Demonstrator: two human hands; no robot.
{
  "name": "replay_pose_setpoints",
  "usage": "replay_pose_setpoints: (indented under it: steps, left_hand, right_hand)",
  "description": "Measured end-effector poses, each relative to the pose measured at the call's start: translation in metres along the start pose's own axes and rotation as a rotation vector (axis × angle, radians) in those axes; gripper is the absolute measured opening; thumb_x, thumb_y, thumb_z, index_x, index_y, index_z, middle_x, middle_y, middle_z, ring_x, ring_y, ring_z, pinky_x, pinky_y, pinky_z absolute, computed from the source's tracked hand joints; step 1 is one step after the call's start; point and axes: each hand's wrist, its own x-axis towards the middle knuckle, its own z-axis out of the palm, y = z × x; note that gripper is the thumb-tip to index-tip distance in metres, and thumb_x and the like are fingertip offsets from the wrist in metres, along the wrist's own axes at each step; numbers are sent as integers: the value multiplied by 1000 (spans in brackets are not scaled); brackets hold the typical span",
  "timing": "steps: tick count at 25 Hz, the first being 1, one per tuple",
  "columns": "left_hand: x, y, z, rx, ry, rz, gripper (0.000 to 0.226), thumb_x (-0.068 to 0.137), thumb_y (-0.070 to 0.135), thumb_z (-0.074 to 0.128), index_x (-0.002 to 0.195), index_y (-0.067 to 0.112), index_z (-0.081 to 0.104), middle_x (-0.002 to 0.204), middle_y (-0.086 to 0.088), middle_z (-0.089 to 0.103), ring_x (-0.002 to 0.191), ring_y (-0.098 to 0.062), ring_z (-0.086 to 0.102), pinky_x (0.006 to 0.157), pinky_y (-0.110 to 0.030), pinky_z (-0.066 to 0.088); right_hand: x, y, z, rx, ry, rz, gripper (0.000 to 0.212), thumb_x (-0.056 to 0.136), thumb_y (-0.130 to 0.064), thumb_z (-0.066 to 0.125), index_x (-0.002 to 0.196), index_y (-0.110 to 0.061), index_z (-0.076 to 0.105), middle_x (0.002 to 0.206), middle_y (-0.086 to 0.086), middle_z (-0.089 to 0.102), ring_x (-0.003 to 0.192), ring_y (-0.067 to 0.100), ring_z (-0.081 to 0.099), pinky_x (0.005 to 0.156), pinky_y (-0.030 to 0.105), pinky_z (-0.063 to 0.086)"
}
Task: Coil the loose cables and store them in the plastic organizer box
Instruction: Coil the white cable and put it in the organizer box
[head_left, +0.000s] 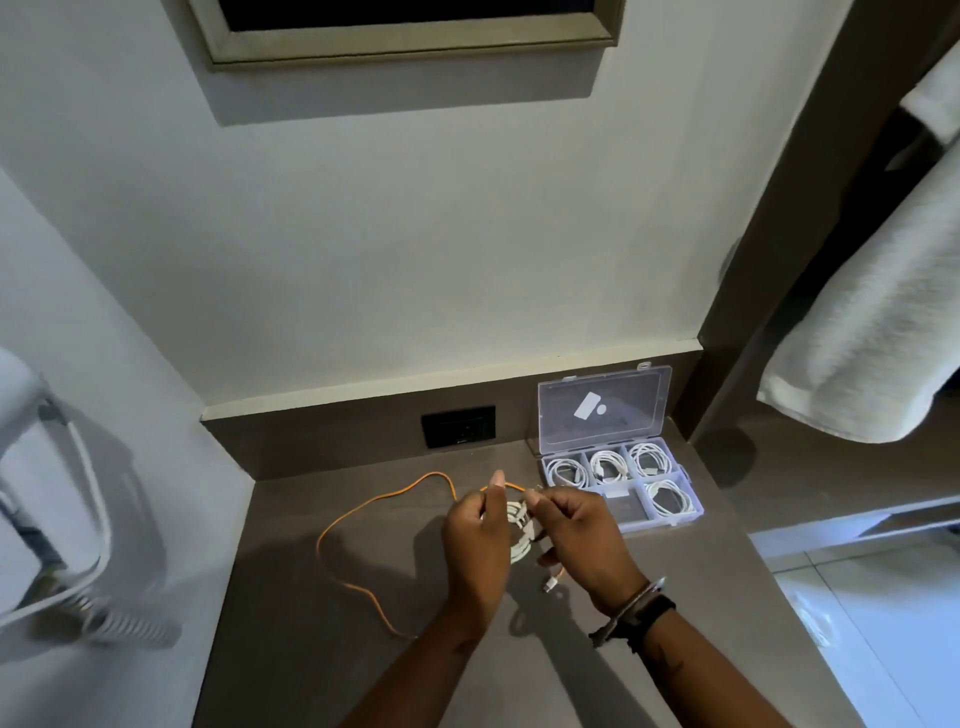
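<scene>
Brown countertop (322, 675) fills a narrow alcove, closed in by pale walls at the back and left, with a dark wall socket (458, 427) set in the low brown backsplash at about 12 o'clock from the hands. Both hands are raised just above the middle of the surface. The left hand (478, 540) is curled, its thumb and forefinger pinched on the orange cable (358, 512), which loops away from the fingers toward 10 o'clock, sweeps round to 8 o'clock and trails back across the counter toward the left forearm. The right hand (582, 535), with a dark band at the wrist, is also closed, gripping the same orange strand near its fingertips; a short length with a small plug (551, 583) hangs below it at 6 o'clock. Between the two hands sits a bundle of white cable (519, 530), and from this angle it appears to be held against the right palm, though the fingers hide the contact. At 2 o'clock from the hands, near the back right corner of the counter, stands the clear plastic organizer box (623, 519), its lid (605, 408) propped upright against the backsplash. Three rear compartments and the front right one each hold a coiled white cable (667, 498). A white towel (872, 322) hangs at the upper right, and a white appliance with a spiral cord (124, 626) is mounted on the left wall.
</scene>
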Motion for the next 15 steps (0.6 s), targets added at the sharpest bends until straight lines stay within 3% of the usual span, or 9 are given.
replay_pose_setpoints:
  steps: [3, 5, 9, 12, 15]
  left_hand:
    - [1, -20, 25, 14, -75, -63, 51, 93, 27, 59, 56, -4, 45, 51, -7, 39, 51, -12, 33, 50, -31, 31]
    - [1, -29, 48, 62, -132, -45, 50, 91, 22, 61, 48, 7, 40, 46, 1, 35, 48, -10, 31, 49, -32, 30]
    - [12, -39, 102, 62, -164, -104, 46, 87, 31, 59, 48, 13, 43, 44, 5, 38, 46, -11, 36, 48, -30, 31]
    - [29, -51, 131, 51, -105, -108, 41, 86, 38, 65, 52, 20, 51, 44, 10, 47, 48, -4, 40, 49, -27, 36]
    - [40, -71, 145, 83, -97, -109, 38, 84, 49, 64, 59, 22, 54, 47, 11, 49, 49, -3, 41, 50, -26, 38]
  right_hand:
    - [4, 17, -32, 120, -108, 137, 9, 88, -14, 66, 96, -12, 69, 65, 9, 58, 53, 17, 63, 42, 27, 53]
    - [12, 30, -56, 79, -158, 147, 20, 87, -10, 66, 104, -20, 69, 63, 6, 61, 51, 20, 65, 39, 23, 50]
    - [42, 56, -93, 13, -125, 115, 9, 85, -7, 67, 81, -5, 75, 70, 11, 70, 52, 16, 65, 47, 23, 53]
    - [66, 77, -107, 68, -51, 123, 13, 83, -5, 70, 73, -10, 77, 63, 6, 70, 50, 11, 64, 49, 20, 55]
    - [92, 105, -111, -111, 19, 112, 15, 82, -3, 68, 69, -7, 74, 65, 17, 71, 52, 22, 68, 52, 32, 59]
